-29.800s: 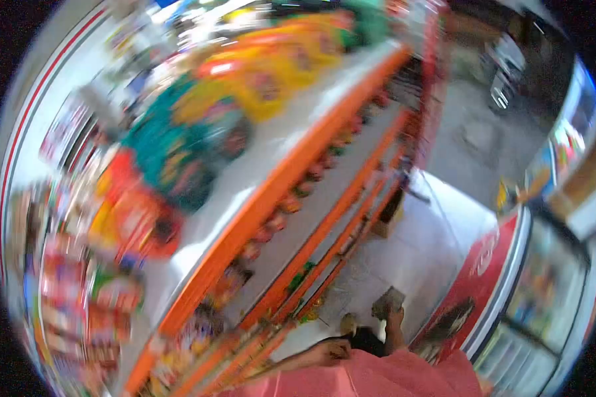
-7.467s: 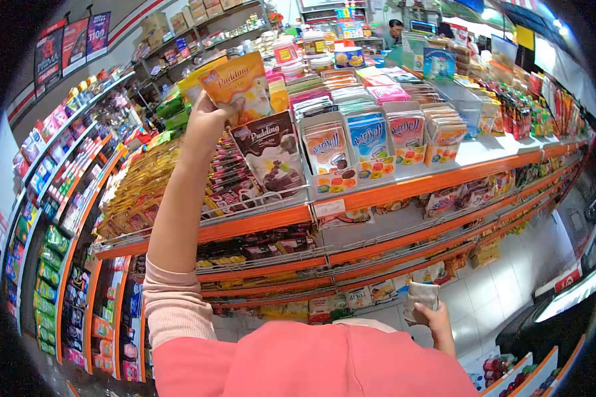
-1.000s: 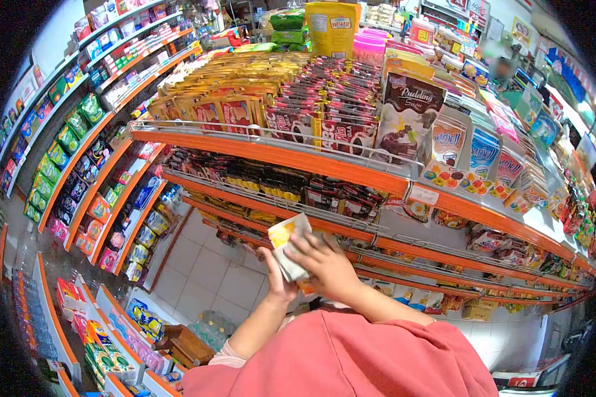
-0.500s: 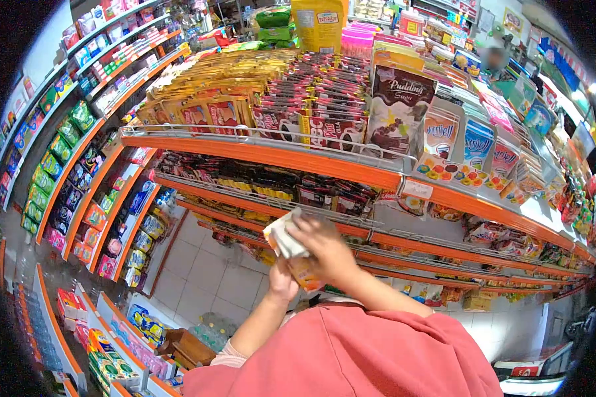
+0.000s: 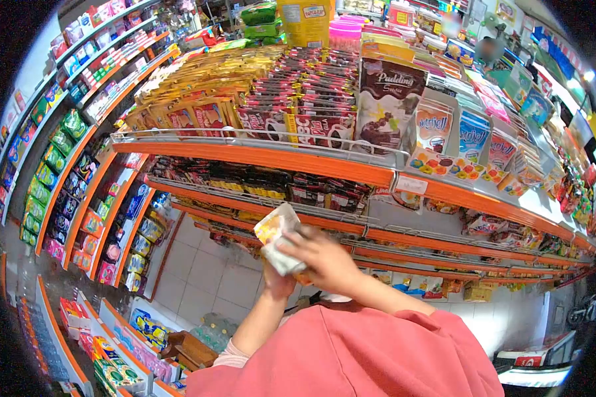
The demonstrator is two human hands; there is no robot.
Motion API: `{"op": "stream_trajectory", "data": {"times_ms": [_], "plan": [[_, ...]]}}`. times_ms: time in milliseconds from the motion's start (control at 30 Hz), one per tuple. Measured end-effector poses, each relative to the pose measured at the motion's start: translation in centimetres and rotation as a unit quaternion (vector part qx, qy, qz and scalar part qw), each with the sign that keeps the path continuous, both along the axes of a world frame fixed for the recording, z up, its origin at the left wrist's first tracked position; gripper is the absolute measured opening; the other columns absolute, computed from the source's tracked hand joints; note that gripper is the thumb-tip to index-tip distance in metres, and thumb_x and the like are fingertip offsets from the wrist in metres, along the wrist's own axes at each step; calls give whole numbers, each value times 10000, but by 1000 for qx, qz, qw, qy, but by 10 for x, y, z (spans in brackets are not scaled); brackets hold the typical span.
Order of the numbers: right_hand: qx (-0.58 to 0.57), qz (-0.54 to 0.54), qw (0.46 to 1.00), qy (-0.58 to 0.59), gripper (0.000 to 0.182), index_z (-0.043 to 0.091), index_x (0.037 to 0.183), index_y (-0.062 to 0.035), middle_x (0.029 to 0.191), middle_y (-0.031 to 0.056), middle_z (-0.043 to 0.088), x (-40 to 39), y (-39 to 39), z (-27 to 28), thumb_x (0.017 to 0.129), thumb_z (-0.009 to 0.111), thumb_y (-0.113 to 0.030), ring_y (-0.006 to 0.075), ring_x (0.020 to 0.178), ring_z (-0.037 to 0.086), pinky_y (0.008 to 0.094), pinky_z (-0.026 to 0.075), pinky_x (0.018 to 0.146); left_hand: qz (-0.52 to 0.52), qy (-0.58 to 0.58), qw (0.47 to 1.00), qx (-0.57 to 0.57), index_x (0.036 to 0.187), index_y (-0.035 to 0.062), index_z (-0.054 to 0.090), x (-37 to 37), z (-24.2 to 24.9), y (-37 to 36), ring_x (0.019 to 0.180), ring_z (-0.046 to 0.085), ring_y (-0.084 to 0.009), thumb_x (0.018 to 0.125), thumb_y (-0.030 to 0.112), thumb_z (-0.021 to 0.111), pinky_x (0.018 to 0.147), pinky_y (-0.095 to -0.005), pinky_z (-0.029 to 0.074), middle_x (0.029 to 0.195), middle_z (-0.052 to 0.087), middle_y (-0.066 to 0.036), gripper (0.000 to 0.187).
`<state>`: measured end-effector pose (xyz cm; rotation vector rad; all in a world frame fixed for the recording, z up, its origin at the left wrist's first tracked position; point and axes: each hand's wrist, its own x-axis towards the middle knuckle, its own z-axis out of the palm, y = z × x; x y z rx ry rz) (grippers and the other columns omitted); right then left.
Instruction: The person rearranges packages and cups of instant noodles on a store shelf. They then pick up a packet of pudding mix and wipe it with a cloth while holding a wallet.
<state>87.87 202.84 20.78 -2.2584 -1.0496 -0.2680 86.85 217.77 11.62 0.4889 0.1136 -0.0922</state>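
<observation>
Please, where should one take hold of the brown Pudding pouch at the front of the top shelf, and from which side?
Probably by its top edge, coming from above and the front. The brown Pudding pouch stands upright behind the shelf's front wire rail, with sachets close on its left and small packs on its right, so only the top stands free to pinch.

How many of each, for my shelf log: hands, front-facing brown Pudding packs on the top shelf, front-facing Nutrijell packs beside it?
Hands: 2, left hand, right hand, both on a packet
Brown Pudding pack: 1
Nutrijell packs: 3
Total: 6
</observation>
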Motion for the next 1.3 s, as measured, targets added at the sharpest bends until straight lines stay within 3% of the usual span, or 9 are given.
{"op": "stream_trajectory", "data": {"times_ms": [300, 367, 433, 500, 567, 767, 833, 1033, 1300], "plan": [[-53, 60, 997, -24, 650, 529, 1273, -240, 1410, 14, 437, -23, -53, -16, 661, 587, -28, 272, 1286, 412, 468, 318, 1058, 121, -98, 987, 39, 1441, 84, 237, 10, 43, 18, 1284, 388, -344, 943, 491, 386, 1066, -494, 311, 1433, 358, -144, 661], [33, -81, 977, 193, 525, 551, 1237, -143, 1195, 76, 612, -22, -66, -37, 730, 549, -7, 279, 1041, 590, 376, 454, 882, 115, -130, 984, 45, 1445, 86, 222, 9, 63, 15, 1308, 356, -329, 935, 504, 396, 1077, -486, 295, 1456, 327, -113, 682], [371, -154, 798, 449, 331, 557, 1186, -54, 1066, 80, 646, -24, -66, -42, 865, 570, -135, 196, 892, 621, 308, 486, 777, 179, -207, 960, 65, 1440, 90, 239, 5, 86, -1, 1314, 351, -308, 922, 516, 420, 1087, -478, 278, 1453, 330, -123, 695], [415, -141, 732, 521, 328, 559, 1161, -32, 1031, 69, 641, -24, -59, -33, 886, 582, -208, 153, 879, 607, 296, 486, 770, 156, -253, 955, 26, 1449, 81, 200, 2, 84, -19, 1329, 323, -305, 927, 398, 496, 1096, -469, 253, 1476, 285, -120, 679], [455, -93, 642, 610, 354, 557, 1126, -12, 987, 39, 632, -22, -56, -33, 895, 621, -273, 116, 862, 603, 295, 496, 781, 223, -278, 882, 309, 1448, 64, 177, 0, 73, -45, 1327, 324, -312, 917, 170, 532, 1099, -460, 238, 1485, 263, -131, 647], [420, -28, 679, 601, 412, 562, 1154, -13, 1049, 75, 641, -37, -79, -15, 821, 709, -209, 146, 961, 599, 312, 485, 841, 241, -287, 861, 345, 1439, 42, 174, -8, 77, -68, 1339, 314, -296, 876, -35, 438, 1083, -425, 285, 1477, 256, -140, 627], [194, -41, 822, 533, 440, 586, 1139, -18, 1063, 81, 646, -42, -104, -10, 786, 745, -228, 163, 971, 597, 332, 466, 873, 299, -265, 851, 341, 1433, 35, 184, -4, 83, -66, 1335, 323, -291, 884, -19, 430, 1075, -418, 303, 1477, 257, -135, 603], [381, -173, 780, 465, 460, 588, 1137, -32, 1026, 74, 655, -46, -189, -15, 755, 768, -214, 150, 951, 608, 325, 489, 823, 319, -346, 806, 359, 1447, 34, 170, 17, 136, -49, 1266, 406, -345, 932, 242, 487, 1044, -435, 356, 1441, 318, -181, 639], [386, -295, 791, 371, 453, 588, 1110, -5, 990, 76, 655, -83, -251, -50, 730, 776, -164, 148, 879, 620, 320, 501, 790, 69, -328, 937, 101, 1417, 8, 236, 58, 234, -31, 1073, 542, -363, 879, 314, 511, 937, -508, 432, 1352, 418, -228, 677]]}}
